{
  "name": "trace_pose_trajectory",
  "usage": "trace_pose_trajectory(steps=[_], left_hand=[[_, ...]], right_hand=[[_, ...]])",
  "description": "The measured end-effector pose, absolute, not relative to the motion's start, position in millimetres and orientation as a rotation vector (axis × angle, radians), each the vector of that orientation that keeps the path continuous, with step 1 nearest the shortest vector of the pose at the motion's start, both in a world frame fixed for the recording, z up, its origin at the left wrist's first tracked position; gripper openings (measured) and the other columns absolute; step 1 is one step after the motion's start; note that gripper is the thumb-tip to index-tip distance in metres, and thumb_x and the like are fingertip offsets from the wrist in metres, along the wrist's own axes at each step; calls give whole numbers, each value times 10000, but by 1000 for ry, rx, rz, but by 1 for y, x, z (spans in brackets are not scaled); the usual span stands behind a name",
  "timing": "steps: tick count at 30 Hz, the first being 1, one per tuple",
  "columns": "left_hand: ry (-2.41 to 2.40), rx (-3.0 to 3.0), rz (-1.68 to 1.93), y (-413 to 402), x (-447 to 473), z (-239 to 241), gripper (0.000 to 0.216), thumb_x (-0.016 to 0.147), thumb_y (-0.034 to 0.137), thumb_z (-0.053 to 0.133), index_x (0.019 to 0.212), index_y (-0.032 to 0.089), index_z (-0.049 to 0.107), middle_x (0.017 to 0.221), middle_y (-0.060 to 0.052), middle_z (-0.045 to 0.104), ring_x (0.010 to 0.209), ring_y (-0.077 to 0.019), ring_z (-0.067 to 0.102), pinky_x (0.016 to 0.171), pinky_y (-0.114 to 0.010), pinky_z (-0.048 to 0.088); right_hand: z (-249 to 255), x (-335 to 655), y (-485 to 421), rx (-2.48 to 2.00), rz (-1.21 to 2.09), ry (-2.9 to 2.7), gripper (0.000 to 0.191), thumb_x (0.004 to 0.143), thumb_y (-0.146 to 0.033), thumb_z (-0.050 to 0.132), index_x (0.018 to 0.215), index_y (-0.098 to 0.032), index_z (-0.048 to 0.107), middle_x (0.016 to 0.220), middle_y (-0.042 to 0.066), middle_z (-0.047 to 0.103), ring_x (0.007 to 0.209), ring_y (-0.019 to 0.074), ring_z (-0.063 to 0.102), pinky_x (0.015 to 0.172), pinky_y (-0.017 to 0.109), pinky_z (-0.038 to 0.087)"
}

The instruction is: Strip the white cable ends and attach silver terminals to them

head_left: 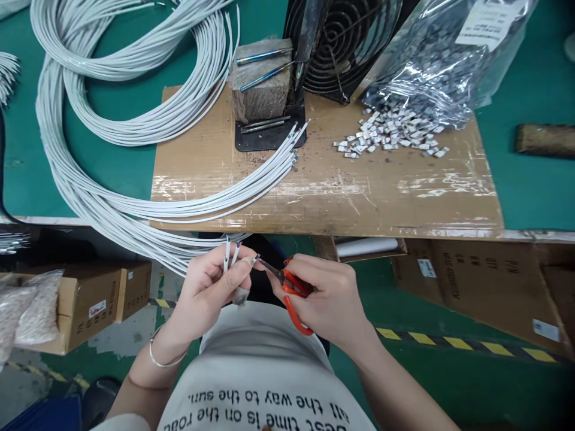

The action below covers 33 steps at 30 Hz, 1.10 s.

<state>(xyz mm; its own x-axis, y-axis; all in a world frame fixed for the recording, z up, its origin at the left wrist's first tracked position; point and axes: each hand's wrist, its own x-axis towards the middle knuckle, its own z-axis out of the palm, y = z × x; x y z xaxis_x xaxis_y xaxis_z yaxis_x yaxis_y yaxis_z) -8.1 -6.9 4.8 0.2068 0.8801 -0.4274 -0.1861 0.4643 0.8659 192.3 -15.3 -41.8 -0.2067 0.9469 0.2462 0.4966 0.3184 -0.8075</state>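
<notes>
Just off the table's front edge, my left hand (220,278) is closed on the ends of several white cables (227,254). One cable end is pinched between thumb and finger. A small greyish lump (241,296) shows below those fingers; what it is I cannot make out. My right hand (321,293) grips a pair of scissors (297,287) with orange handles, its dark blades pointing left at the pinched cable end. How far the blades are apart is hidden by my fingers. More white cables (211,203) lie on the cardboard sheet (359,203), their stripped tips pointing right.
Coiled cables (58,131) fill the table's left. Behind the cardboard stand a wrapped block (260,96) with metal soldering tips, and a black fan (341,42). Small white connectors (399,133) lie by a plastic bag (431,72). Cardboard boxes (90,305) stand under the table.
</notes>
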Motion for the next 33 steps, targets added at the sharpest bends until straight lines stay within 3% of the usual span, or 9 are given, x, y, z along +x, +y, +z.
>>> trace_pose_trajectory(steps=[19,21,23,24,26,27,31,33], left_hand=[[1123,781,834,-5,-10,0,237,1013,414,803,951,190,845,644,32,610,439,-12,309,404,-168,194],[1112,788,822,-3,-10,-2,213,1023,394,792,955,205,863,671,23,660,418,-12,404,408,-160,287],[1109,832,826,-1,-10,-3,186,1034,357,779,965,220,884,755,-9,747,537,-66,628,545,-173,499],[1112,870,835,0,-10,-4,172,1034,333,778,972,225,896,845,-36,794,686,-112,731,677,-200,583],[1116,948,861,3,-10,-6,156,1028,296,781,980,229,913,1022,-71,832,955,-176,779,880,-243,622],[1111,968,867,4,-10,-7,150,1025,285,783,982,230,915,1053,-73,829,969,-172,763,883,-238,617],[1081,882,843,5,-9,-9,111,1014,308,807,1047,230,879,751,9,675,610,-68,551,585,-165,487],[1080,821,863,4,-8,-8,145,985,341,843,1069,223,843,733,31,596,582,-59,499,523,-154,426]], right_hand=[[-38,194,-16,-1273,802,-1816,459,883,-67,648,699,-237,263,649,-66,283,585,92,237,496,272,212],[-38,196,-16,-1279,775,-1763,462,897,-63,665,680,-235,295,648,-66,284,585,95,238,492,274,214],[-37,200,-15,-1299,729,-1714,471,916,-70,692,671,-233,324,641,-68,294,576,96,241,486,276,218],[-36,203,-14,-1311,698,-1698,473,925,-80,709,670,-232,340,633,-70,304,567,95,245,483,278,221],[-33,207,-13,-1336,640,-1676,472,934,-103,738,667,-231,370,611,-73,327,542,92,256,474,283,222],[-31,209,-12,-1350,616,-1667,473,936,-112,747,663,-231,381,598,-75,332,530,92,261,469,287,221],[-28,211,-8,-1380,599,-1651,485,936,-134,765,646,-231,388,573,-78,330,506,92,265,461,296,212],[-28,210,-7,-1375,643,-1660,477,935,-145,771,651,-231,397,581,-76,348,512,93,281,465,289,226]])
